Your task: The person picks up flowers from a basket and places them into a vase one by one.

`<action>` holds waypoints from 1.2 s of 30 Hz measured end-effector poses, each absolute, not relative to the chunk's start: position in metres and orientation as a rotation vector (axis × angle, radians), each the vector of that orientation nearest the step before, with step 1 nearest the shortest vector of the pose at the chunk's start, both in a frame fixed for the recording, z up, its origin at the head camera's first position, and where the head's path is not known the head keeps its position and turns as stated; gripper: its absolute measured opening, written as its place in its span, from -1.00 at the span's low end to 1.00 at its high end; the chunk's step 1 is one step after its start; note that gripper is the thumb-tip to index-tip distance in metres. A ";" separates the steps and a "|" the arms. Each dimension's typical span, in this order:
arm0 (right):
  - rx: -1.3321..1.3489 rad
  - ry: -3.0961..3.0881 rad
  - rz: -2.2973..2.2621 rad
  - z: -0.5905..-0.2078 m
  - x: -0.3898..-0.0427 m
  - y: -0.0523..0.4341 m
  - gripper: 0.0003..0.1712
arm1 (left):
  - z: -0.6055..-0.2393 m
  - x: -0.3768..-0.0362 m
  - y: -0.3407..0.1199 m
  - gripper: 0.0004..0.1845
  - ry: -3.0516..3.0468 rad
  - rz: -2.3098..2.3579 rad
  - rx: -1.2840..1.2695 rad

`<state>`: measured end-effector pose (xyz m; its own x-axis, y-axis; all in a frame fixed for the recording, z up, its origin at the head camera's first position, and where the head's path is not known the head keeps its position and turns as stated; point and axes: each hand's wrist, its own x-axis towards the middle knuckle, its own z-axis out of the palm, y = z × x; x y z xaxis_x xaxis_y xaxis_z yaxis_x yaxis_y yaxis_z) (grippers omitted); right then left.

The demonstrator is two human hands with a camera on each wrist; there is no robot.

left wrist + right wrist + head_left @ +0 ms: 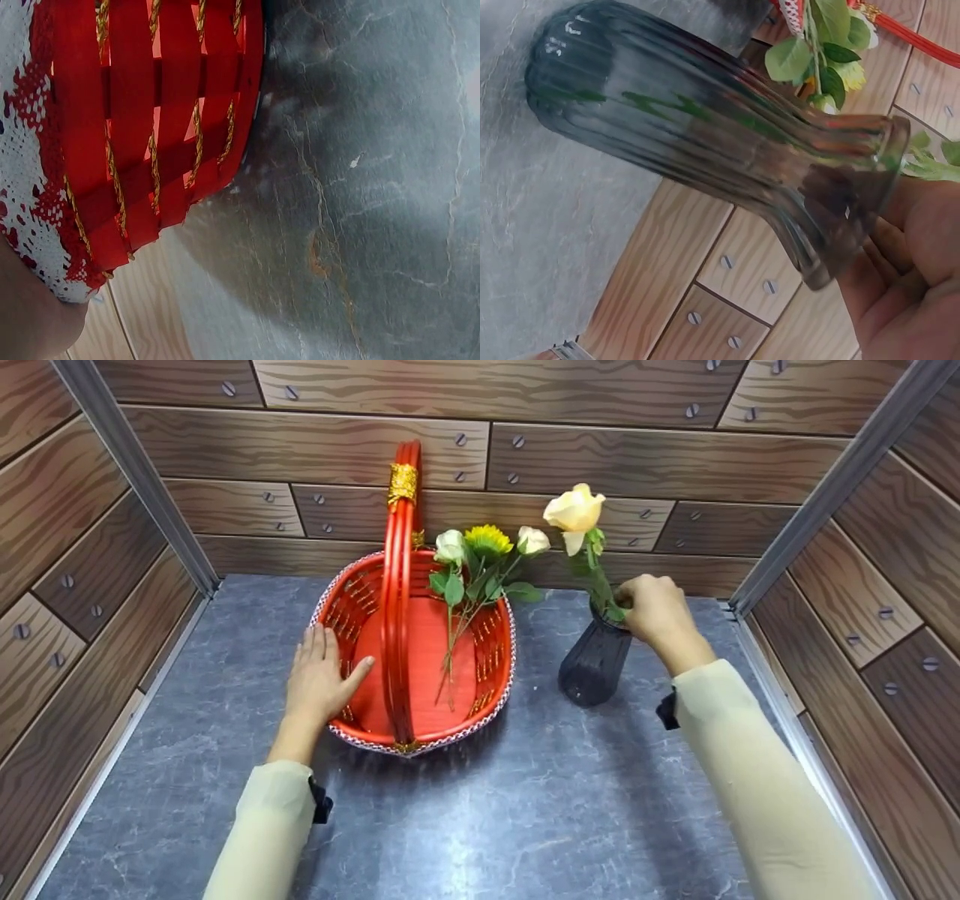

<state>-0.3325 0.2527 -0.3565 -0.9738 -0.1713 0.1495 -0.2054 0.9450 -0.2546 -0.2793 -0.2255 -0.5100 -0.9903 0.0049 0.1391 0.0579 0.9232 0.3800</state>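
My left hand [319,679] rests on the left rim of a red woven basket [416,727], its fingers straight and the thumb spread over the inside. The basket's tall handle [397,607] has gold wrapping. My right hand [660,611], fingers curled, grips the mouth of a dark, ribbed glass vase [596,667]. Seen from the right wrist, the vase [682,112] is transparent, with green stem showing inside and fingers dimly visible through the glass near the rim. A pale yellow rose [576,510] rises from the vase, leaning left. The vase's base appears to touch the table.
Inside the basket, two white roses [450,546] and a yellow flower [487,540] lean on its back right rim. White lace [26,172] trims that rim. Wood-patterned panels [300,442] enclose the grey marbled table [465,832] at back and sides.
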 end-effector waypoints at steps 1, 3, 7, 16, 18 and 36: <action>0.289 -2.968 0.421 -0.355 -0.331 0.253 -0.66 | -0.510 -0.279 -0.226 0.06 -2.950 -0.588 -0.047; 0.286 -2.953 0.440 -0.353 -0.329 0.255 -0.73 | -0.510 -0.279 -0.226 0.05 -2.953 -0.584 -0.047; 0.264 -2.926 0.479 -0.346 -0.323 0.257 -0.83 | -0.510 -0.278 -0.227 0.05 -2.954 -0.572 -0.048; 0.247 -2.660 0.597 -0.334 -0.304 0.245 -0.86 | -0.508 -0.277 -0.228 0.05 -2.948 -0.574 -0.049; 0.265 -2.600 0.668 -0.335 -0.299 0.237 -0.88 | -0.508 -0.277 -0.229 0.05 -2.948 -0.577 -0.051; 0.252 -2.407 1.932 -0.385 -0.293 0.139 -0.70 | -0.509 -0.278 -0.226 0.08 -2.955 -0.600 -0.060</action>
